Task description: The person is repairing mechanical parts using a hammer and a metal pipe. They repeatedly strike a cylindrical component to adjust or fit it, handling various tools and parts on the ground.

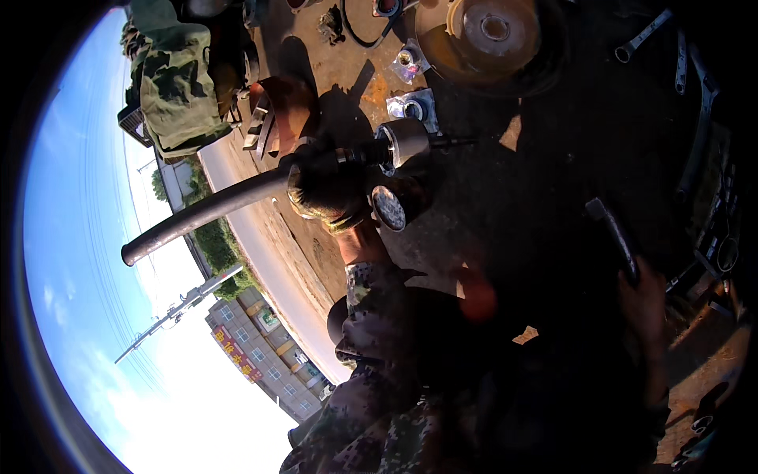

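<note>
left hand (328, 193) fingers wrapped round long pipe (201, 217); right hand (643, 304) grips hammer (612, 233)

The left hand (328, 193) is near picture centre, closed round a long pipe (197, 217) that runs out toward 8 o'clock. At 3 o'clock of this hand, touching it, sits a metal cylinder (407, 142) w/ a thin shaft (454, 142) going on toward 3 o'clock. A round cap (388, 208) is just below the cylinder, at 5 o'clock. The brake drum (489, 35) lies at 1 o'clock, near the top edge. A wrench (641, 38) lies at 2 o'clock, well apart. The right hand (643, 304) is at 4 o'clock, gripping a hammer (614, 235) that points toward 11 o'clock. A folded jacket (175, 79) is at 10 o'clock, behind the pipe.
</note>
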Motion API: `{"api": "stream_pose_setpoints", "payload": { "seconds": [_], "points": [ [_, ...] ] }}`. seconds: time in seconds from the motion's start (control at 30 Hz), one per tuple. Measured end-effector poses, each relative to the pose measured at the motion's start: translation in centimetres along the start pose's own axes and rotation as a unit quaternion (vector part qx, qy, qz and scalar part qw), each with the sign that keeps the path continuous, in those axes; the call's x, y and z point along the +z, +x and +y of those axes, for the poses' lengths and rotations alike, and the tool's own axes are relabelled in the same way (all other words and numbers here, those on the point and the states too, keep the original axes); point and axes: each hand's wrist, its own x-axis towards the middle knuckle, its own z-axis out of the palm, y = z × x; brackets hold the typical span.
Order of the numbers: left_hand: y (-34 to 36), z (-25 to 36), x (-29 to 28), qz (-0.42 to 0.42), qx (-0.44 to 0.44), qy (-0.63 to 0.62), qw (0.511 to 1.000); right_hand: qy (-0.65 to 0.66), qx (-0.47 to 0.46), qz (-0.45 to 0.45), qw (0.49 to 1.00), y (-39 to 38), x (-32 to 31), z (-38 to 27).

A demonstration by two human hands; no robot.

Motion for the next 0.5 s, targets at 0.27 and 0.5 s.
{"api": "stream_pose_setpoints", "payload": {
  "seconds": [0.27, 0.5],
  "points": [
    [-0.4, 0.9, -2.5, 0.015, -0.063, -0.108, 0.992, -0.031, 0.015, -0.086, 0.996, 2.3, 1.4, 1.3],
    [0.3, 1.2, -3.2, -0.045, -0.086, -0.181, 0.979, 0.034, 0.027, -0.114, 0.993, 3.5, 0.5, -1.2]
  ]
}}
